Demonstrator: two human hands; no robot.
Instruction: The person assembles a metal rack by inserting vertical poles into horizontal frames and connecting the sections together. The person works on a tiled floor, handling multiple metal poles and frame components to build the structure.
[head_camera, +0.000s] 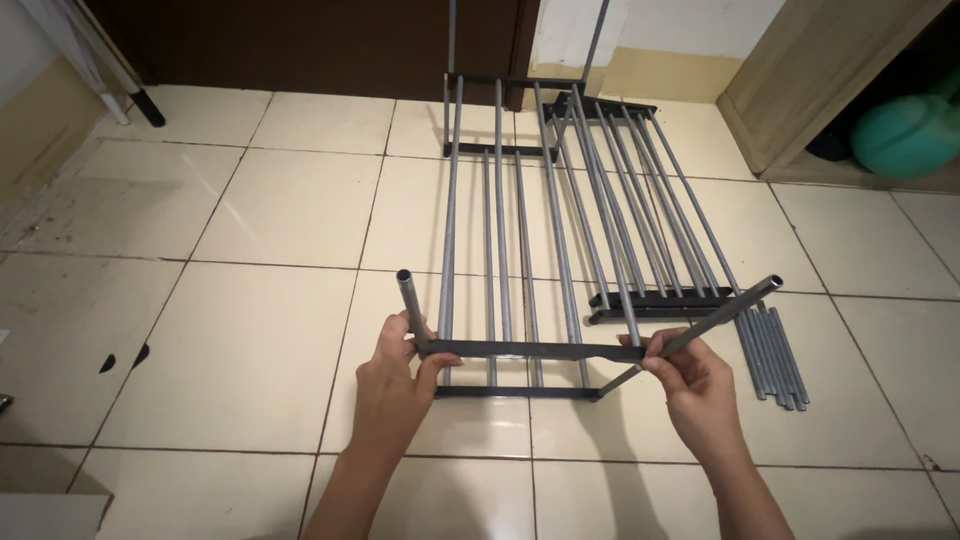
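Left hand (392, 385): fingers pinched around near crossbar (520, 350) at its left corner, beside short upright tube (410, 305).
Right hand (695, 385): closed on slanted loose tube (715, 315) at right corner of crossbar.
Rack frame (500, 230): grey rods, near end lifted, far end on tiled floor (270, 320).
Spare tubes (775, 355): bundle on floor, right.
Second rack panel (640, 210): flat, farther right.
Teal ball (905, 135): in far corner cupboard.

No packages, labels, signs or screens show anywhere in this view.
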